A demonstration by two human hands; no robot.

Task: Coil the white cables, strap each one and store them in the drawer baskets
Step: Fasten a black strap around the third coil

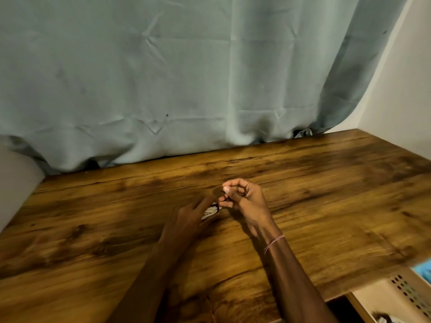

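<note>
Forearms are entering from six o'clock, nearest the lens, and are meeting at the work near the middle of the frame. At that point a white cable coil [210, 212] is lying on the wooden table [93, 229], mostly covered by the left hand [186, 220]. Its fingers are lying fairly straight over the loops and pressing them down. Just at one o'clock of the coil, the right hand [245, 199] is curling its fingers and pinching the end of a thin dark strap [225, 195] between thumb and forefinger. The strap is running down toward the coil.

Assessment: the strapping step is in hand. The coil is wound but not yet fastened or stored. The next move is calling for the strap to be drawn snug and closed while the loops are held from springing.

At four o'clock, well apart from the hands, a beige perforated drawer basket [405, 292] is showing below the table edge. Something pale is lying in it, too cropped to identify. A thread bracelet [274, 243] is circling the right wrist. At twelve o'clock a blue-grey curtain [163, 78] is hanging behind the table. The table edge is lying between coil and basket, so the bundle will need lifting over it.
</note>
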